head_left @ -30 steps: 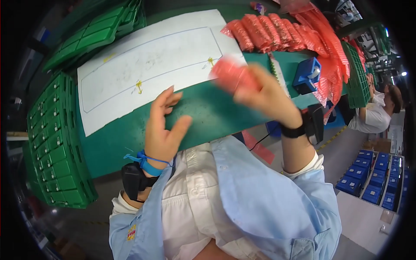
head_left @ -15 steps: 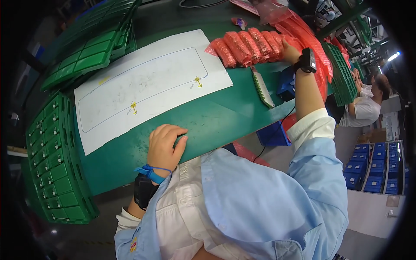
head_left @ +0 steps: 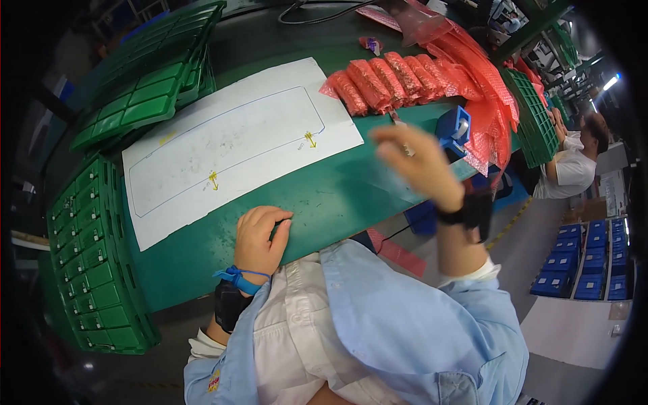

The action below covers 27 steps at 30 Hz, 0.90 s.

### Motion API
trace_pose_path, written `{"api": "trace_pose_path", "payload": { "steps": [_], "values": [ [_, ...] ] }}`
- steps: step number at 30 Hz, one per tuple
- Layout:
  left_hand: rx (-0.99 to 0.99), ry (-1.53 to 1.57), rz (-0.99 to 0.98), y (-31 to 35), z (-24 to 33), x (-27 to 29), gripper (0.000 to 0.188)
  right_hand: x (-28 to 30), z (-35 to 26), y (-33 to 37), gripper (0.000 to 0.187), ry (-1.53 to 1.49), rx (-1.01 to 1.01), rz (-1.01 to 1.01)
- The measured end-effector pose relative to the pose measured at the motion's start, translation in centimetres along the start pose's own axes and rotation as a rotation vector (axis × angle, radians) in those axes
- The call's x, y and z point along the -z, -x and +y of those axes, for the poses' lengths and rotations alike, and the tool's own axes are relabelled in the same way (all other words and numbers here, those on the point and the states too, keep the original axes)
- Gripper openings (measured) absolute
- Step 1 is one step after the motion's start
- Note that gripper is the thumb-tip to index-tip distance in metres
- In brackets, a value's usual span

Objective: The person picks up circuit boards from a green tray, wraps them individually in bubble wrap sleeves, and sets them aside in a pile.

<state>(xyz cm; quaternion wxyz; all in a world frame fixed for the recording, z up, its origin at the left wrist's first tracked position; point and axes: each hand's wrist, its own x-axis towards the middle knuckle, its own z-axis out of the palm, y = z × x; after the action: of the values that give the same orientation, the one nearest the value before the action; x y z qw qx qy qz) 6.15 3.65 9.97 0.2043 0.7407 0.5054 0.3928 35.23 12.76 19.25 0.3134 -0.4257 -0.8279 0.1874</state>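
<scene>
My left hand (head_left: 262,236) lies flat at the near edge of the green tabletop, fingers loosely stretched, with nothing in it. Over the tabletop on the right, my right hand (head_left: 418,162) is blurred by motion, so its fingers do not read clearly. It covers most of a slim green-and-white tool, whose upper end shows just beyond the fingers. Beside that hand stands a blue tape dispenser (head_left: 453,128). Behind it lies a row of several red bubble-wrapped bundles (head_left: 391,82). A white sheet (head_left: 229,145) with a blue drawn outline and yellow arrows spreads across the middle left.
Green segmented trays (head_left: 145,88) are stacked at the back left, and another green tray (head_left: 94,260) stands at the left edge. Red bubble wrap (head_left: 482,88) is heaped at the right, before a green crate (head_left: 530,118). A person (head_left: 572,155) sits beyond; blue bins (head_left: 584,260) fill a rack.
My right hand has left the red bundles and come back toward me over the green-and-white tool. The tape dispenser shows more fully now. My left hand keeps its place at the table edge.
</scene>
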Motion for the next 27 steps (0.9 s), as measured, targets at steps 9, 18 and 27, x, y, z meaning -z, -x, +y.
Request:
{"api": "trace_pose_path", "payload": {
  "steps": [9, 18, 27],
  "values": [
    [0.082, 0.185, 0.231, 3.7, 2.1, 2.6, 0.013, -12.1, -5.5, 3.4, 0.018, -0.103, 0.231, -0.037],
    [0.155, -0.509, 0.682, 12.6, 7.1, 16.2, 0.022, -9.0, -12.5, 9.2, 0.007, -0.132, 0.185, 0.053],
    [0.641, -1.123, 0.628, 20.0, -2.3, 25.8, 0.05, -15.2, -12.9, 10.5, 0.005, -0.217, 0.092, 0.025]
  ]
}}
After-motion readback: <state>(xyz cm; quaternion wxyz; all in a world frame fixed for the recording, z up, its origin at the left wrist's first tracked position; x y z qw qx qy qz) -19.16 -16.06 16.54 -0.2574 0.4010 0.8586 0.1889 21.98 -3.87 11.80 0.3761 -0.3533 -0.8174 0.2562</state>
